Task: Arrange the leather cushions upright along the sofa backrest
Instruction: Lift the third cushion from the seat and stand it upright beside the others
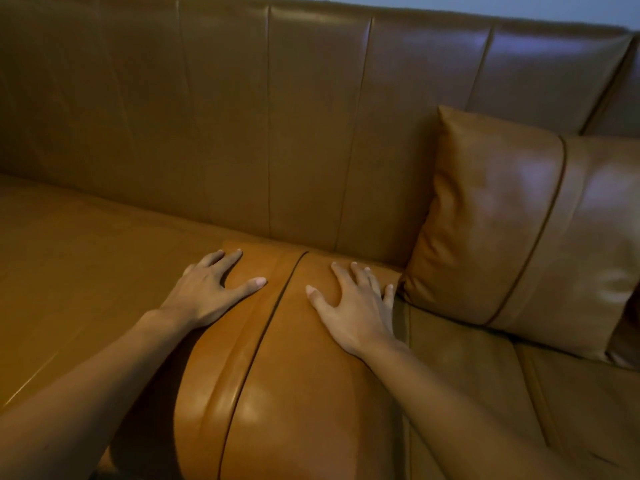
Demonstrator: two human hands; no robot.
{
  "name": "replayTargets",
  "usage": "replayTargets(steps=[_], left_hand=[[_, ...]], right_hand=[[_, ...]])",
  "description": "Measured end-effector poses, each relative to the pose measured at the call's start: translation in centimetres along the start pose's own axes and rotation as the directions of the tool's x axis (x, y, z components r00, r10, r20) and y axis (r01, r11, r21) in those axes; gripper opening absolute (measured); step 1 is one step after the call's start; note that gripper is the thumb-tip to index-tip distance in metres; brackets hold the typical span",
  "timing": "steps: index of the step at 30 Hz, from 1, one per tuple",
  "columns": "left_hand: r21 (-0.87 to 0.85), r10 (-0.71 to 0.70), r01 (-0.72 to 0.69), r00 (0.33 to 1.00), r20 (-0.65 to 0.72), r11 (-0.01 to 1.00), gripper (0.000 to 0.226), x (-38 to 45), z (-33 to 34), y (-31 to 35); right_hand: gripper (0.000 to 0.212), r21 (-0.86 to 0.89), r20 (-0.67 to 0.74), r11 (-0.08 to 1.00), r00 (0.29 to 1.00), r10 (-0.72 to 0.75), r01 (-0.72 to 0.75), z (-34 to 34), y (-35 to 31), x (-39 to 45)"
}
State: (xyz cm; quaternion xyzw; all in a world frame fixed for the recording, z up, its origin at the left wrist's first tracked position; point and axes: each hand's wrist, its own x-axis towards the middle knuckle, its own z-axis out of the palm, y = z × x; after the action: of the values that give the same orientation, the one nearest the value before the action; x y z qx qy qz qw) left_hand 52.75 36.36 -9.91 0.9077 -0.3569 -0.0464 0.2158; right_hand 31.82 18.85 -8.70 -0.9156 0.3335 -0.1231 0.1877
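Note:
A tan leather cushion (277,375) with a dark centre seam lies flat on the sofa seat, its far edge close to the backrest (270,116). My left hand (207,292) rests on its far left part, fingers spread and reaching over the edge. On the cushion's far right part lies my right hand (356,306), palm down with fingers apart. A second tan cushion (526,230) stands upright against the backrest at the right, its lower left corner beside my right hand.
The brown leather seat (76,271) stretches out to the left of the flat cushion. More seat surface (502,393) shows at the lower right. A pale wall strip (519,8) runs above the backrest.

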Motion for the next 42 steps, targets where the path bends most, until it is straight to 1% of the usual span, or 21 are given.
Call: replayTargets(steps=[6,10,12,14,16,18,19,20,22,25,29,32,34,38,40,42], left_hand=[[-0.008,-0.041,0.042,0.999,0.035,0.999,0.113,-0.3,0.1,0.2],[0.000,-0.186,0.188,0.976,0.113,0.982,0.123,-0.3,0.0,0.7],[0.010,-0.253,0.254,0.959,0.130,0.967,0.129,-0.4,-0.2,1.2],[0.004,-0.314,0.317,0.940,0.135,0.949,0.135,-0.7,-0.5,1.7],[-0.018,-0.389,0.396,0.910,0.143,0.918,0.142,-0.8,-0.8,2.2],[-0.056,-0.496,0.507,0.857,0.138,0.860,0.152,-1.0,-1.1,2.5],[-0.069,-0.545,0.556,0.828,0.134,0.828,0.155,-1.2,-1.2,2.7],[-0.069,-0.575,0.586,0.807,0.134,0.807,0.154,-1.2,-1.2,2.9],[-0.051,-0.583,0.595,0.799,0.148,0.802,0.149,-1.3,-1.3,3.1],[-0.034,-0.579,0.591,0.798,0.169,0.806,0.148,-1.2,-1.3,3.3],[-0.039,-0.578,0.592,0.798,0.171,0.805,0.151,-1.4,-1.5,3.5],[-0.081,-0.595,0.607,0.792,0.134,0.790,0.151,-1.8,-1.5,3.6],[-0.111,-0.598,0.608,0.793,0.113,0.786,0.149,-1.8,-1.6,3.7],[-0.154,-0.565,0.572,0.820,0.090,0.806,0.132,-1.3,-2.4,3.9],[-0.198,-0.550,0.548,0.834,0.050,0.813,0.125,-0.9,-2.9,4.0],[-0.256,-0.536,0.516,0.844,-0.012,0.818,0.127,-0.2,-3.6,4.3]], right_hand=[[0.090,0.012,0.036,0.999,0.999,0.038,-0.038,0.1,0.0,-0.3],[0.092,0.015,0.074,0.995,0.992,0.100,-0.101,0.0,-0.1,-0.5],[0.094,0.026,0.089,0.989,0.986,0.140,-0.143,-0.1,-0.2,-0.6],[0.095,0.045,0.107,0.979,0.975,0.193,-0.199,0.0,-0.3,-0.8],[0.091,0.089,0.115,0.956,0.956,0.269,-0.279,-0.1,-0.5,-1.0],[0.087,0.165,0.097,0.905,0.919,0.382,-0.393,-0.1,-0.6,-1.1],[0.087,0.207,0.091,0.862,0.886,0.454,-0.463,-0.1,-0.6,-1.2],[0.087,0.248,0.096,0.809,0.845,0.526,-0.532,-0.1,-0.6,-1.3],[0.093,0.310,0.135,0.702,0.761,0.635,-0.641,-0.1,-0.5,-1.4],[0.106,0.343,0.200,0.601,0.681,0.704,-0.722,-0.3,-0.4,-1.3],[0.112,0.353,0.254,0.547,0.640,0.725,-0.759,-0.6,-0.5,-1.1],[0.108,0.374,0.279,0.531,0.638,0.717,-0.760,-0.9,-0.4,-1.0],[0.099,0.418,0.282,0.523,0.654,0.703,-0.743,-1.2,-0.3,-0.7],[0.087,0.490,0.272,0.517,0.687,0.674,-0.702,-1.7,-0.3,0.4],[0.085,0.505,0.250,0.534,0.708,0.661,-0.678,-2.2,-0.6,1.1],[0.084,0.533,0.197,0.565,0.742,0.641,-0.630,-3.0,-1.0,2.0]])
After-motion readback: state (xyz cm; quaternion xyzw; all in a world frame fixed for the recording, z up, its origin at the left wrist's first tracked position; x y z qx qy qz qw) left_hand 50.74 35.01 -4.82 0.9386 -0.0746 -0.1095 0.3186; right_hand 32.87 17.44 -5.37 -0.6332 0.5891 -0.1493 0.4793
